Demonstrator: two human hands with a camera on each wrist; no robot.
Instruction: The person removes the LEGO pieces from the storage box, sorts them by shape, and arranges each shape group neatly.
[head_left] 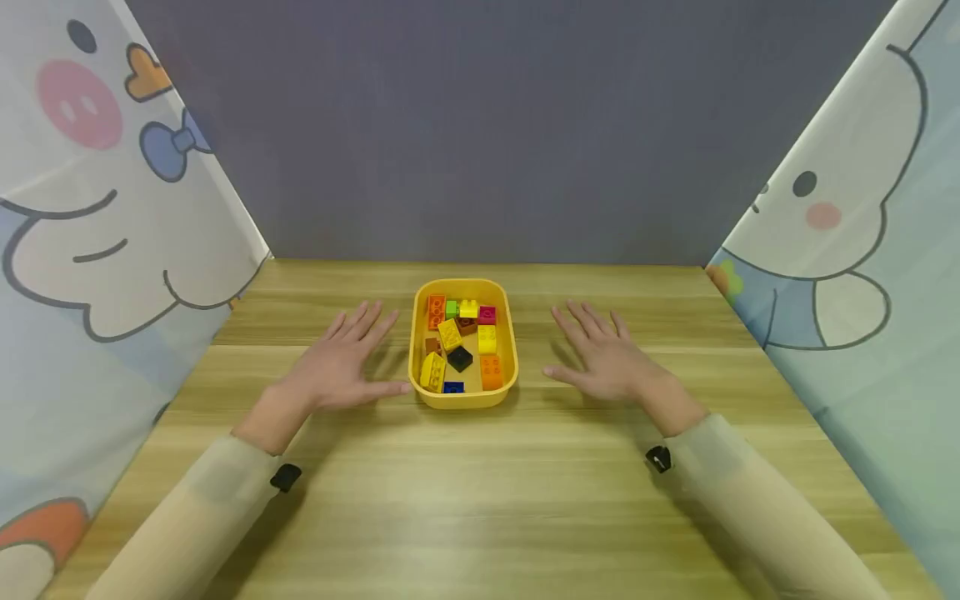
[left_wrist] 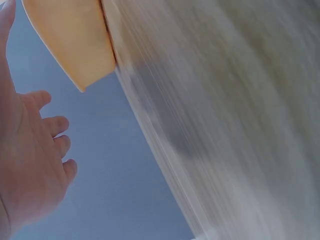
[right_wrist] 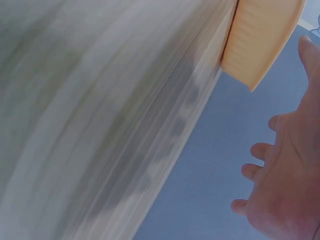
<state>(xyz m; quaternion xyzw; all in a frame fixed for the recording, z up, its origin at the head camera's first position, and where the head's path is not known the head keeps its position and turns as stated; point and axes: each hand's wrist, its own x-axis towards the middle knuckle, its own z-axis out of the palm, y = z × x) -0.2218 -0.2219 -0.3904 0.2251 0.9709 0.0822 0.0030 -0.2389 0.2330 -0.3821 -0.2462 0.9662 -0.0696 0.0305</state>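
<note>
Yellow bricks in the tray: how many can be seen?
4: a brick at the far end, a second near the middle, a third on the right side, a fourth in the near left corner. More may be hidden underneath.

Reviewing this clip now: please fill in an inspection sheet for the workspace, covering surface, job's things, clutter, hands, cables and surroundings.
Surface: wood-grain table, shadows below both arms.
Job's things: yellow tray holding toy bricks in orange, yellow, green, magenta, brown, black and blue.
Clutter: nothing seen.
Hands: left hand and right hand held above the table on either side of the tray, fingers extended, gripping nothing; whether the left thumb touches the rim is unclear.
Cables: nothing seen.
Surroundings: dark grey backdrop behind; cartoon-printed cloth on both sides.
</note>
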